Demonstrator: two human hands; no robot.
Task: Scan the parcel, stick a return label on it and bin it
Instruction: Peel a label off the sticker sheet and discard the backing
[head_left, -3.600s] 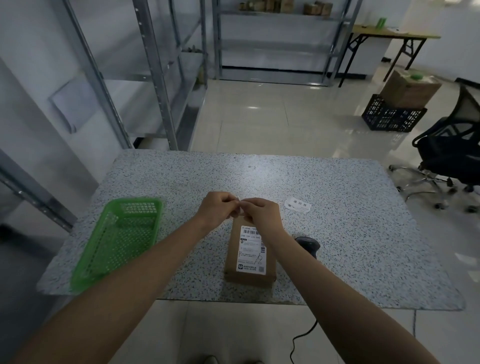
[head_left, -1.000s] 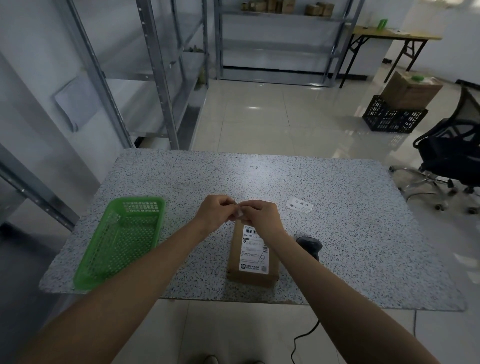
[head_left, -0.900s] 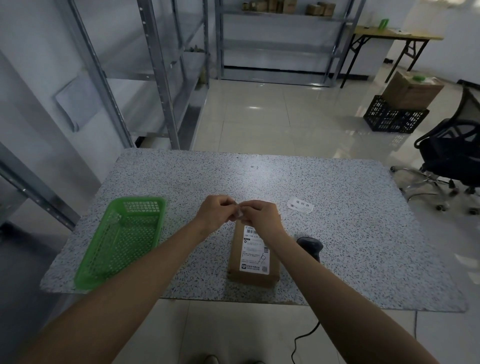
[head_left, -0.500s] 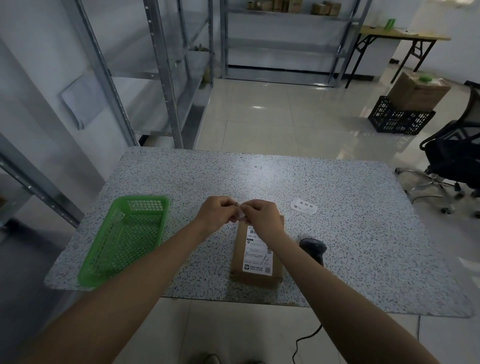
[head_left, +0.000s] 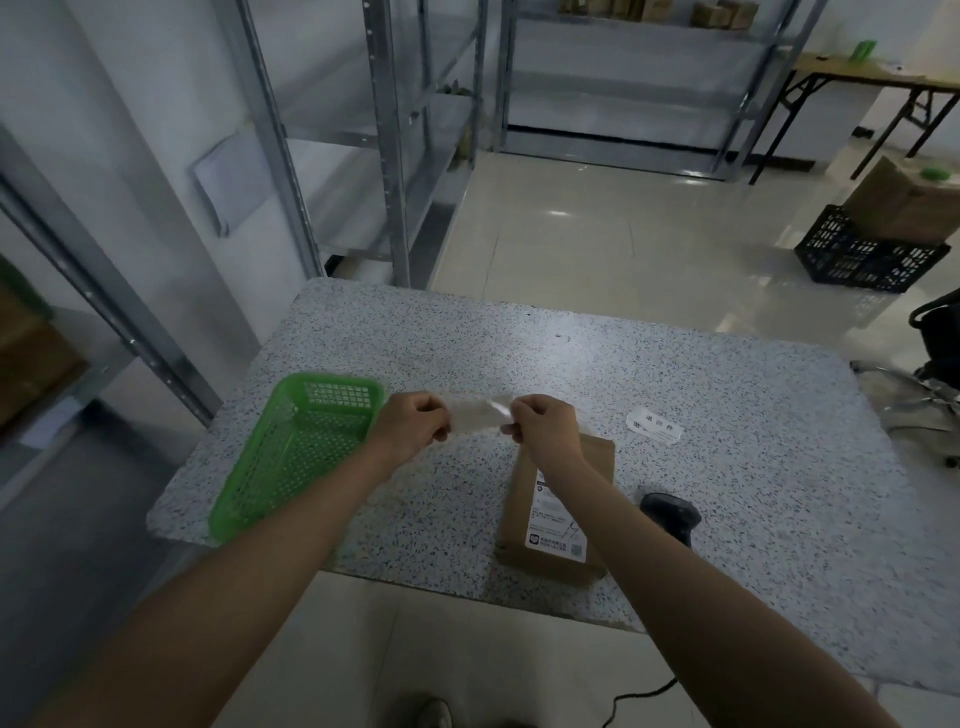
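Observation:
A brown cardboard parcel (head_left: 558, 506) with a white shipping label lies on the speckled table (head_left: 727, 415), near its front edge. Above the table, just beyond the parcel's far end, my left hand (head_left: 413, 431) and my right hand (head_left: 545, 431) hold a small pale return label (head_left: 478, 413) stretched between them, each pinching one end. The label looks blurred, so I cannot tell which part is sticker and which is backing. A green plastic basket (head_left: 296, 452) stands at the table's left. A black handheld scanner (head_left: 670, 517) lies right of the parcel, its cable running off the front edge.
More white labels (head_left: 655, 427) lie on the table to the right of my hands. Metal shelving (head_left: 395, 140) stands behind and to the left. A black crate (head_left: 867, 254) bearing a cardboard box and an office chair (head_left: 940, 338) are on the floor at right.
My hands have drawn apart and the label now shows stretched between them; before they were pressed together. The view has shifted, so everything sits further right in the frame.

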